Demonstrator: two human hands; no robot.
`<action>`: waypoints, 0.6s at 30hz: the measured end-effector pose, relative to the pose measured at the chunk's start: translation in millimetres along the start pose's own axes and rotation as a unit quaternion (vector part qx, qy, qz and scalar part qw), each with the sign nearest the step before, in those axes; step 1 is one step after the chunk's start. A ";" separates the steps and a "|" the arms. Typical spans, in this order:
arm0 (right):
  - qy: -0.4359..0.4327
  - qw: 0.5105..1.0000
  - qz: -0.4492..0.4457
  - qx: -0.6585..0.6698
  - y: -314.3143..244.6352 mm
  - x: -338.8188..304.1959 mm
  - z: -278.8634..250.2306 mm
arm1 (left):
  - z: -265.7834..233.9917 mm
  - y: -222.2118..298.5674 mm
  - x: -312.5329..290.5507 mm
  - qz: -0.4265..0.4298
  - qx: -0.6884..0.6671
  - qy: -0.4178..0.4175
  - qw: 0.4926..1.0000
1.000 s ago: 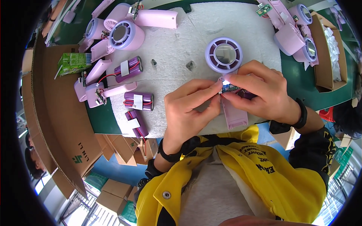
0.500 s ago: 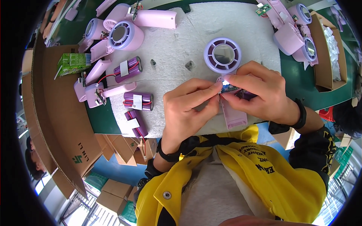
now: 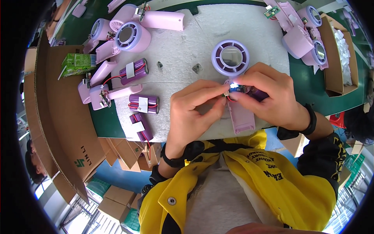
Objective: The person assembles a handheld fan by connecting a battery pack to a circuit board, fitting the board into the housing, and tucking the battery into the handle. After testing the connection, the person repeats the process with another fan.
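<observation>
My left hand [image 3: 193,107] pinches a small white wire plug [image 3: 226,94] with red wire between thumb and forefinger, at the left edge of a small circuit board [image 3: 237,88]. My right hand [image 3: 274,91] grips that board, on which a white light glows. A purple battery [image 3: 257,94] shows partly under the right fingers. Below the hands lies the pink handle [image 3: 242,119] of a handheld fan, and its round lilac fan head [image 3: 230,57] rests just beyond them. Whether the plug sits in the board cannot be seen.
Purple battery packs [image 3: 143,104] with red wires lie left on the white foam sheet [image 3: 179,50]. Pink fan parts [image 3: 134,37] crowd the far left, and more fan bodies [image 3: 298,41] lie far right. A cardboard box [image 3: 331,74] stands right; a green drink carton [image 3: 78,64] stands left.
The left fingers have shifted slightly away from the board, so the plug and red wire show more. The board's light looks brighter, and more of the board is visible.
</observation>
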State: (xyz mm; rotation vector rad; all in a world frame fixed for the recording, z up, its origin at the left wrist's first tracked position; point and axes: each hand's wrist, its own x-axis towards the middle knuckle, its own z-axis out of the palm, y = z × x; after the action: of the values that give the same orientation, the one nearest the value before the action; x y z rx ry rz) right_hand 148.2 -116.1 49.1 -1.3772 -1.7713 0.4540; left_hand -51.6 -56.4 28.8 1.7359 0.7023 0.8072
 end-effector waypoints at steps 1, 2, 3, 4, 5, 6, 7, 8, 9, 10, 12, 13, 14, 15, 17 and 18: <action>0.001 1.000 0.009 0.012 0.4 0.4 0.0 | -0.7 0.8 0.6 -0.011 -0.012 -0.007 1.000; 0.001 1.000 0.010 0.013 0.7 0.1 0.1 | -1.2 1.5 1.4 -0.023 -0.024 -0.014 0.999; 0.000 1.000 0.018 0.015 1.0 -0.4 0.3 | -1.3 1.5 1.8 -0.034 -0.037 -0.021 0.999; -0.002 1.000 0.026 0.018 1.2 -0.4 0.3 | -0.8 1.0 2.4 -0.035 -0.037 -0.022 0.998; -0.004 0.999 0.033 0.020 1.2 -0.4 0.2 | 0.0 0.3 3.2 -0.040 -0.049 -0.024 0.998; -0.004 0.999 0.033 0.021 0.4 -0.2 -0.7 | 0.8 -0.3 4.0 -0.045 -0.062 -0.026 0.997; -0.016 0.999 0.044 0.018 -1.4 0.5 -2.6 | 1.3 -0.6 4.3 -0.050 -0.074 -0.028 0.996; -0.028 0.998 0.054 0.015 -3.3 1.2 -4.7 | 1.3 -0.2 4.6 -0.051 -0.074 -0.028 0.996; -0.040 0.997 0.064 0.012 -4.2 1.6 -6.0 | 1.3 0.5 5.1 -0.050 -0.065 -0.034 0.996; -0.040 0.997 0.065 0.013 -4.2 1.7 -6.6 | 1.2 1.3 5.5 -0.050 -0.057 -0.040 0.996; -0.061 0.996 0.067 0.006 -3.3 1.6 -8.0 | 1.6 1.1 5.7 -0.050 -0.048 -0.046 0.997; -0.072 0.995 0.069 0.003 -2.8 1.7 -8.9 | 2.0 0.5 5.7 -0.050 -0.047 -0.048 0.997; -0.072 0.995 0.069 0.003 -2.7 2.2 -10.8 | 2.4 0.1 5.7 -0.049 -0.045 -0.050 0.997; -0.084 0.994 0.066 0.003 -2.7 3.2 -13.4 | 2.6 -0.1 5.6 -0.048 -0.044 -0.052 0.997; -0.108 0.992 0.059 0.003 -2.0 4.6 -16.9 | 2.2 0.3 5.3 -0.048 -0.038 -0.056 0.997; -0.108 0.992 0.060 0.004 -0.7 4.7 -16.8 | 1.8 0.6 5.1 -0.048 -0.032 -0.060 0.997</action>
State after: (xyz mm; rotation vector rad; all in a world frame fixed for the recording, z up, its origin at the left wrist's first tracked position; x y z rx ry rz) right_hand 160.6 -115.3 61.3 -1.4800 -1.8623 0.6965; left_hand -47.1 -53.6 29.8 1.6655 0.6660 0.6479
